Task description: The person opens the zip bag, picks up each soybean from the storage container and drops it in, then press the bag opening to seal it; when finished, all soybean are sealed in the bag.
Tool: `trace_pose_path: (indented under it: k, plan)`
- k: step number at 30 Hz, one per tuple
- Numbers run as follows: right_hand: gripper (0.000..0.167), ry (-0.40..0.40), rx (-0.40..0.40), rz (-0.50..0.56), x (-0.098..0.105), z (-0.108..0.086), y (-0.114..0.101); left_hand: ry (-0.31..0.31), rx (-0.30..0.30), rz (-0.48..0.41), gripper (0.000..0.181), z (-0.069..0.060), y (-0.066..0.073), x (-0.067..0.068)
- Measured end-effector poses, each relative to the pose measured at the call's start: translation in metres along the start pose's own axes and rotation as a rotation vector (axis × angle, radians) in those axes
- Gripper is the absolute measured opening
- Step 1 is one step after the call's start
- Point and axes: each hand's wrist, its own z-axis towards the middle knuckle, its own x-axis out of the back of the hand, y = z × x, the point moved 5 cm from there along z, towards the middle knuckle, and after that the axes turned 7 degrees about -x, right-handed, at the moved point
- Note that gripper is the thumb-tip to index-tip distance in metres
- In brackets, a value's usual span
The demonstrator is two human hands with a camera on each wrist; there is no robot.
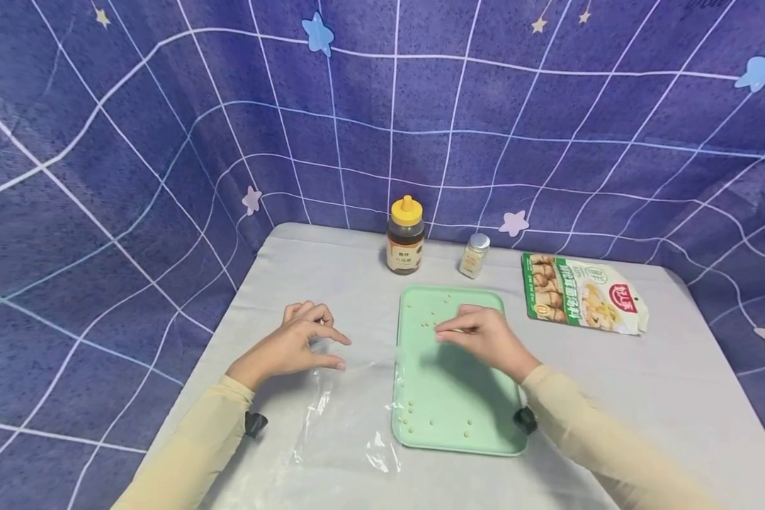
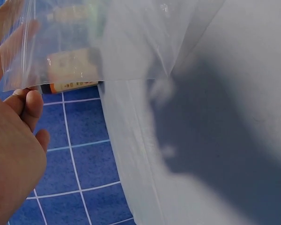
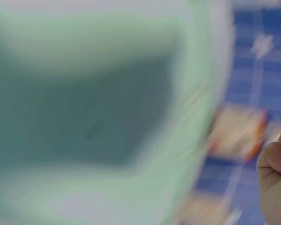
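Note:
A clear plastic zip bag (image 1: 350,418) hangs from my left hand (image 1: 296,343), its film also visible in the left wrist view (image 2: 126,42). The left thumb and index finger are spread apart at its mouth, while other fingers curl at its edge. My right hand (image 1: 481,340) is over a light green tray (image 1: 459,382), thumb and index fingertips close together. Whether anything small is between them cannot be made out. Small pale yellow beans (image 1: 469,423) lie scattered on the tray, some near those fingertips. The right wrist view is blurred, with part of the hand (image 3: 276,173) at its edge.
Behind the tray stand a dark bottle with a yellow cap (image 1: 405,237) and a small silver-lidded shaker (image 1: 474,255). A green and white printed food packet (image 1: 583,294) lies to the right. A blue curtain (image 1: 370,163) encloses the grey-white table (image 1: 612,397).

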Motion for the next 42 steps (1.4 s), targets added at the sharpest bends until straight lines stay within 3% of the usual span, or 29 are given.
trace_pose_path:
  k: [3,6,11,16,20,24,29,34,42]
  plan:
    - [0.015,-0.055,0.081,0.071,-0.025,0.015,-0.041,-0.014,0.007,0.001,0.037,0.002,0.000,-0.004]
    - [0.014,-0.112,0.124,0.069,-0.046,0.025,-0.063,-0.031,0.003,0.010,0.037,0.006,0.000,-0.008]
    - [0.014,-0.176,0.139,-0.001,-0.071,0.036,-0.066,-0.043,0.006,0.032,0.039,0.012,0.000,-0.012]
    - [0.016,-0.179,0.126,0.000,-0.075,0.035,-0.059,-0.052,0.011,0.037,0.038,0.012,0.001,-0.015]
    - [0.016,-0.136,0.103,0.004,-0.055,0.022,-0.048,-0.056,-0.002,0.040,0.037,0.012,0.002,-0.015]
    - [0.016,-0.134,0.022,0.001,-0.027,-0.002,-0.023,-0.055,-0.009,0.047,0.036,0.015,0.002,-0.010]
    - [0.019,-0.315,-0.052,-0.002,-0.012,-0.047,0.014,-0.064,-0.009,0.053,0.037,0.016,0.001,-0.006]
    - [0.020,-0.476,-0.057,-0.065,-0.016,-0.079,0.027,-0.061,-0.002,0.057,0.037,0.010,0.001,-0.005]
    - [0.017,-0.502,-0.007,-0.124,-0.020,-0.094,0.034,-0.067,-0.007,0.045,0.041,0.012,0.001,-0.010]
